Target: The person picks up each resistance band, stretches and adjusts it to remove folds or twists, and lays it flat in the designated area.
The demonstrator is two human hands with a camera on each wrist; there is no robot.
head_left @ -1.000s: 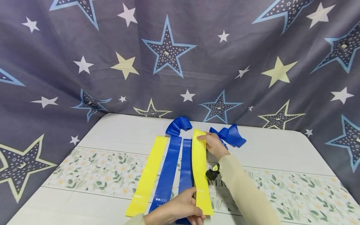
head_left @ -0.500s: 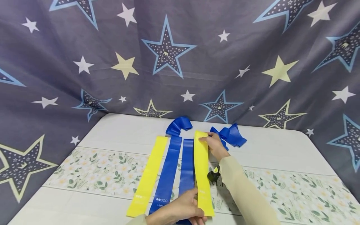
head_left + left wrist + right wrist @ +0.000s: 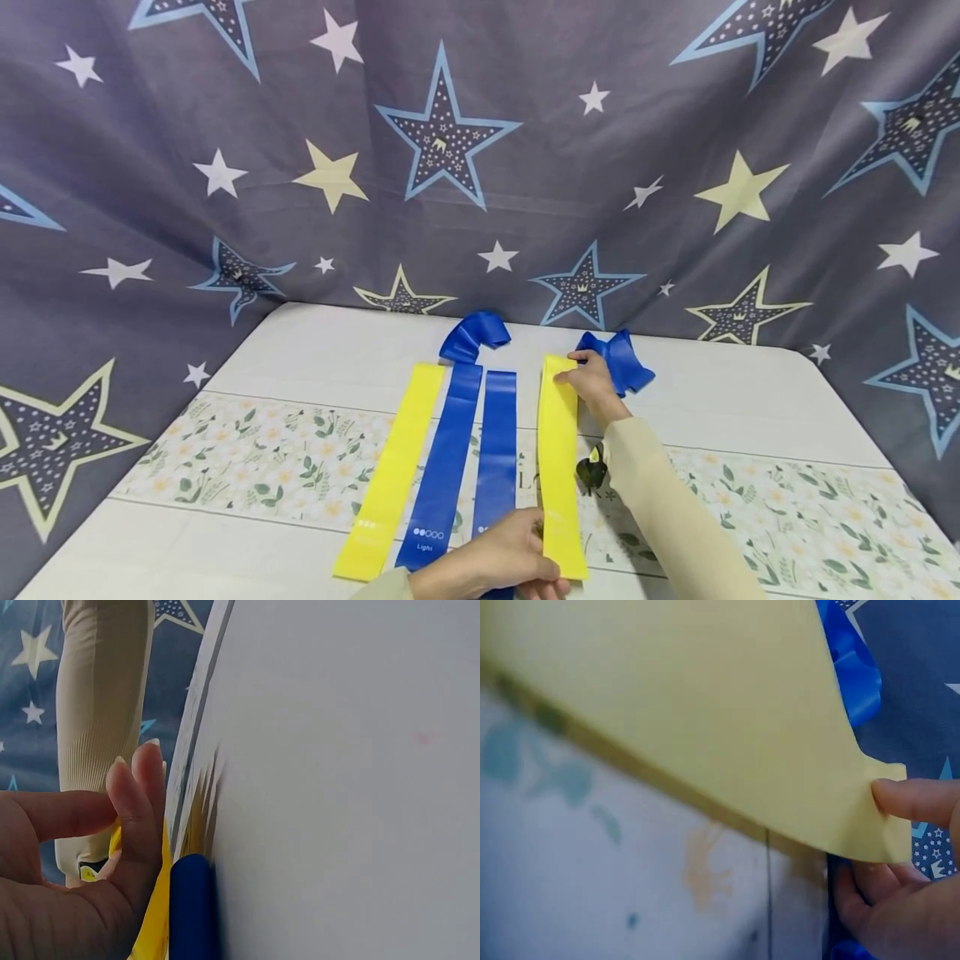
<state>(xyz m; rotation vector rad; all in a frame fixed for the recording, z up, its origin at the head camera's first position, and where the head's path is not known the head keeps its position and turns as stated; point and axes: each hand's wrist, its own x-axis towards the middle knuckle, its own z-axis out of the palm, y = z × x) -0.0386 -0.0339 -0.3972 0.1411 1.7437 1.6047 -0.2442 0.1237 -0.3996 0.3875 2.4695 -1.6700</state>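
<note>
A yellow resistance band (image 3: 558, 467) stretches lengthwise between both hands, lifted slightly off the table. My right hand (image 3: 597, 390) pinches its far end between thumb and fingers; the right wrist view shows the thumb (image 3: 911, 799) on top and fingers below. At the near end, my left hand (image 3: 504, 552) pinches the band, its thumb and fingertips meeting in the left wrist view. To the left lie a flat yellow band (image 3: 390, 471), a blue band (image 3: 444, 467) printed "Light", and another blue band (image 3: 497, 446), its near part covered by the left hand.
A curled blue band (image 3: 474, 335) lies at the table's back, with a crumpled blue band (image 3: 624, 362) behind the right hand. The white table (image 3: 330, 333) has a floral strip across it. A star-patterned curtain (image 3: 480, 233) stands behind.
Both hands have shifted right with the yellow band, leaving a gap between it and the nearest blue band. The other bands stay in place.
</note>
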